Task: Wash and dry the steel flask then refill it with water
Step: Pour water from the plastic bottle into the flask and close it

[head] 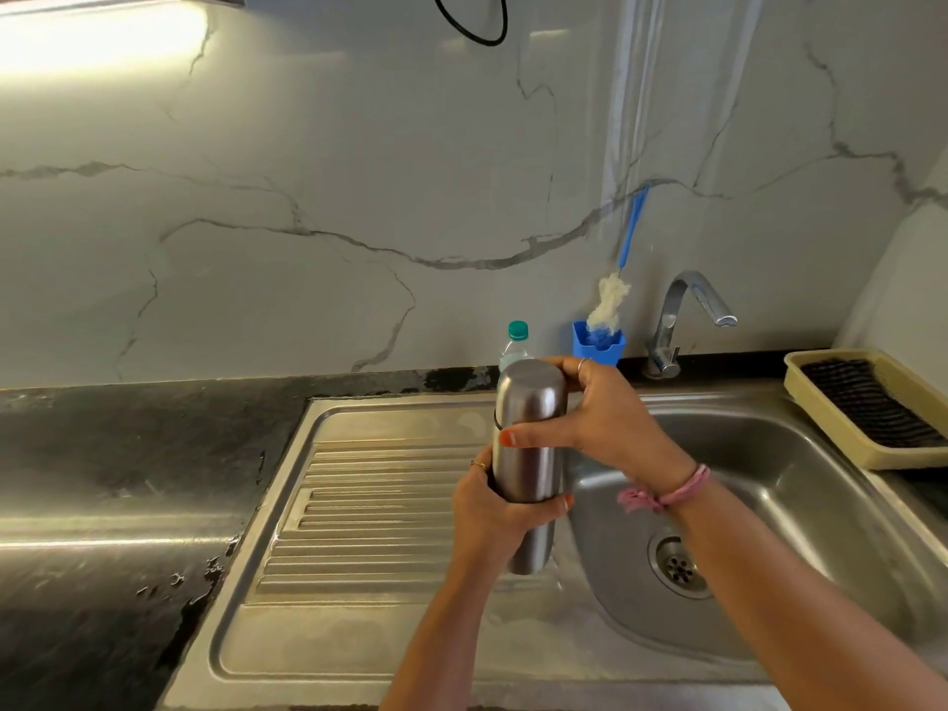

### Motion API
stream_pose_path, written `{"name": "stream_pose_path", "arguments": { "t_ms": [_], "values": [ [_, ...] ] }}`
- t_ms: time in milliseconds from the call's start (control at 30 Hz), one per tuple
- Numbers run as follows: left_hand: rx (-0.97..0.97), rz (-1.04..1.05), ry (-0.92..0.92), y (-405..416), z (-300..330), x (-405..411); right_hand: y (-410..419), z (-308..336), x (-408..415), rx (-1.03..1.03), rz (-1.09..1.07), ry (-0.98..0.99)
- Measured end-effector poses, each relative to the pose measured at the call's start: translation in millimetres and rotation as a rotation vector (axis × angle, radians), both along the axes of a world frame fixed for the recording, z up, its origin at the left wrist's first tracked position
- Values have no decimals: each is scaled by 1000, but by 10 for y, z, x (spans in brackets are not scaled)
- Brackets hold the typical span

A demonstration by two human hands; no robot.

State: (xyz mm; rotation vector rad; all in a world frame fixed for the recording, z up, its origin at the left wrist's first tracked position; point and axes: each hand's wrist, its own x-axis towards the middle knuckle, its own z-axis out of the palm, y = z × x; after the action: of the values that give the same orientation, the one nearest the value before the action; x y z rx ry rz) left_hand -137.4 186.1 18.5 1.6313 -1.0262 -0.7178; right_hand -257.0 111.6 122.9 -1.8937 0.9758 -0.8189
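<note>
A warm strip light (97, 30) is glowing at the top left, blowing out to white and spilling a soft haze down the marble wall (318, 161). Its glare is streaking across the dark counter (102, 454) in 1 pale band. The steel sink (800, 454) is catching dull reflections — shadows are staying soft. Wide-angle distortion is bending the edges, and the whole view is looking slightly soft.
</note>
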Motion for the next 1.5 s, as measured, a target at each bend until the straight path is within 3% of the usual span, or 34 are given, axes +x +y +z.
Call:
{"name": "stream_pose_path", "arguments": {
  "t_ms": [167, 233, 433, 533, 633, 767, 1033, 1333, 1500],
  "values": [
    [7, -34, 51, -9, 47, 22, 83, -109, 164, -50, -143, -77],
    [13, -57, 65, 4, 75, 37, 59, -77, 181, -2, -92, -78],
    [42, -206, 19, 69, 200, 227, -278, -63, 47, 408, 579, -317],
    [62, -253, 30, 81, 241, 287, -305, -18, 147, 402, 736, -256],
    [64, -232, 59, 67, 227, 335, -265, -46, 303, 282, 662, -268],
    [67, -200, 163, 79, 198, 347, -180, -111, 514, 329, 460, -426],
    [108, -163, 210, 60, 171, 485, -162, -240, 718, 303, 265, -480],
    [98, -133, 153, -25, 138, 675, -305, -204, 636, 403, 394, -217],
    [47, -117, 171, -94, 84, 854, -126, -566, 695, 302, 308, 68]
  ]
}}
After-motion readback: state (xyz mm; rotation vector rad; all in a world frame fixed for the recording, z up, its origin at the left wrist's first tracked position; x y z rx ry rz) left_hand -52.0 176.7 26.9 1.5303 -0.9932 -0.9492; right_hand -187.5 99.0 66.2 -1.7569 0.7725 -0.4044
